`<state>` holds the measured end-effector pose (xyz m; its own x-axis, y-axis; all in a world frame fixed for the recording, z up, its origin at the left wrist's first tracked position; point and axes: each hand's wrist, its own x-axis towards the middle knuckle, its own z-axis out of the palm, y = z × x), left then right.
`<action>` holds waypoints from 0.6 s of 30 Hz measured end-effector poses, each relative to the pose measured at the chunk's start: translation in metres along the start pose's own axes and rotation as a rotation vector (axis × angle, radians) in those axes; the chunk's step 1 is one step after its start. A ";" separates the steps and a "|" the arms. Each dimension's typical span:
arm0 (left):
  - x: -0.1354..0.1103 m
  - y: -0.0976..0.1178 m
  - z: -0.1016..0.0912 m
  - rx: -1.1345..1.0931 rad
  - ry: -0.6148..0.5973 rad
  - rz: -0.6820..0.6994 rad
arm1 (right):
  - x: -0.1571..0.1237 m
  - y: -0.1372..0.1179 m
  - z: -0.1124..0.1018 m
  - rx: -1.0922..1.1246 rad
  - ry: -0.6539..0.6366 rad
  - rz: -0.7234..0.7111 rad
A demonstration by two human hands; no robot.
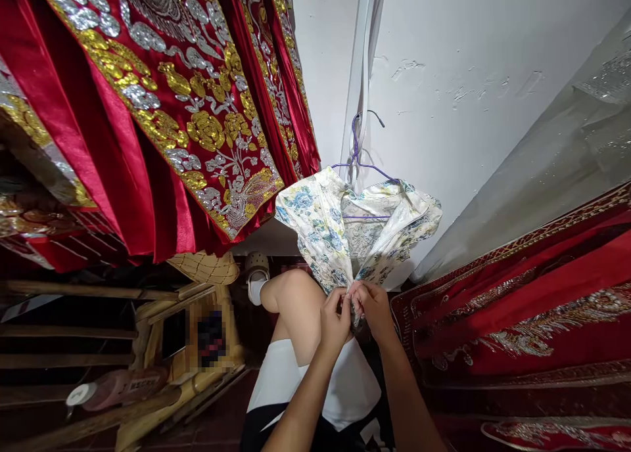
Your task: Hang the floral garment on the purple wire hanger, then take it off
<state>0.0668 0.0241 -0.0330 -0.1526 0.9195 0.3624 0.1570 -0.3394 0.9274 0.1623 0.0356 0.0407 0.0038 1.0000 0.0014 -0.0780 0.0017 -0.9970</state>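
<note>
White wall (458,58) behind the purple hanger (355,151); below that hanger, left hand (336,314) and right hand (371,304) pinch the floral shirt (328,232) by its front edges, best kept level.

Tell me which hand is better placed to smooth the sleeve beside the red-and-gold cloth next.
Probably the left hand: it is at the floral garment's front, on that sleeve's side. The right hand, also at the front, would likely have to reach across.
</note>
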 end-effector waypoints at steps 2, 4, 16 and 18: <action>0.001 0.001 0.000 0.014 -0.003 0.003 | 0.008 -0.015 0.003 0.031 0.025 -0.038; 0.002 0.003 0.001 0.035 -0.001 -0.005 | 0.021 -0.037 0.006 0.032 0.042 -0.093; -0.001 0.013 0.024 0.297 -0.252 0.199 | 0.096 -0.171 0.023 0.058 0.090 -0.403; 0.012 0.020 0.018 0.285 -0.285 0.203 | 0.094 -0.165 0.018 0.044 0.056 -0.401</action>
<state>0.0853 0.0318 -0.0120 0.1775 0.8713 0.4576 0.4244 -0.4872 0.7632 0.1578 0.1297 0.2068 0.0971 0.9184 0.3837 -0.1021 0.3926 -0.9140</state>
